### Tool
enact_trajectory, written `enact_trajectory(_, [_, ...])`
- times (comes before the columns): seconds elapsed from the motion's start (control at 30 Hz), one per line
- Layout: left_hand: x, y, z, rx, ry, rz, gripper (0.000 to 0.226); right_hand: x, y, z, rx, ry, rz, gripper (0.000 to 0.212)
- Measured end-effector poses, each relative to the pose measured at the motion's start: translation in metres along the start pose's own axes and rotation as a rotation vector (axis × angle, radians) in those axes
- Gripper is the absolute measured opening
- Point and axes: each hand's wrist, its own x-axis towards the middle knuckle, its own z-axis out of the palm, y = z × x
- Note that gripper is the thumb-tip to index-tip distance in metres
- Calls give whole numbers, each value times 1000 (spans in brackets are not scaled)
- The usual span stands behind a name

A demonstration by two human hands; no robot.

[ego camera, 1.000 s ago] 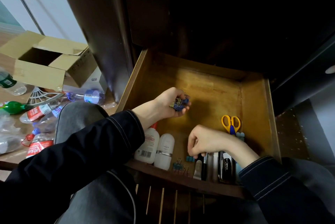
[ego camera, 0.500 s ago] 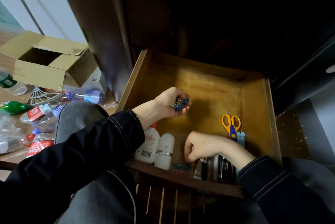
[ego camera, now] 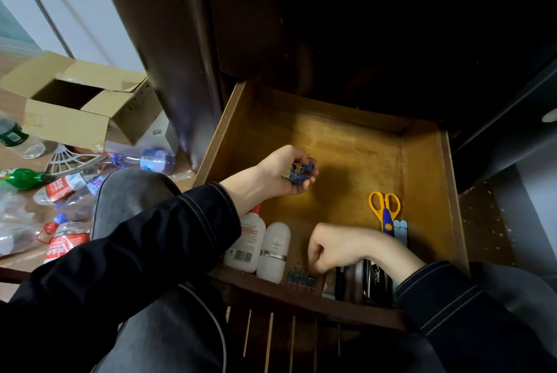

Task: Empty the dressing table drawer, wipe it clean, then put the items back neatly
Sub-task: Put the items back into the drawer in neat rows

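Scissors point(ego camera: 385, 212) point frontward; left hand point(ego camera: 280, 173) cups clips point(ego camera: 300, 172), right hand point(ego camera: 334, 247) pinches clip row point(ego camera: 298, 280).

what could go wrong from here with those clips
1. The left hand cups a loose heap of binder clips over the drawer; a tilt may spill them.
2. The right hand reaches down at the row of clips beside the white bottle; a nudge might knock the row crooked.
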Motion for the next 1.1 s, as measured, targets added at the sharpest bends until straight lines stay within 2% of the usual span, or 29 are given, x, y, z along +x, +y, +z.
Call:
enact_trajectory(0.2, [-2, 1, 2, 32, -13, -7, 21, -1, 1, -1, 7, 8, -12, 14])
enact_trajectory(0.27, [-3, 2, 3, 46, -39, -26, 26, -4, 5, -10, 100, 93, 25, 21])
enact_trajectory(0.33, [-4, 2, 4, 43, -62, -47, 32, -9, 9, -22, 214, 308, 96, 28])
enact_trajectory(0.43, [-5, 1, 5, 23, -57, -74, 40, -16, 16, -34, 181, 791, 221, 31])
enact_trajectory(0.5, [-5, 0, 6, 31, -66, -96, 40, -20, 16, -37, 262, 1050, 167, 22])
enact_trajectory(0.53, [-6, -1, 6, 44, -81, -112, 40, -21, 14, -37, 312, 1120, 101, 16])
enact_trajectory(0.67, [-9, -3, 9, 125, -168, -177, 46, -19, 6, -36, 281, 1100, -72, 11])
enact_trajectory(0.87, [-10, -4, 12, 151, -253, -222, 52, -16, 4, -32, 167, 966, -82, 15])
enact_trajectory(1.1, [-10, -6, 13, 146, -243, -255, 58, -15, 6, -32, 135, 881, -78, 17])
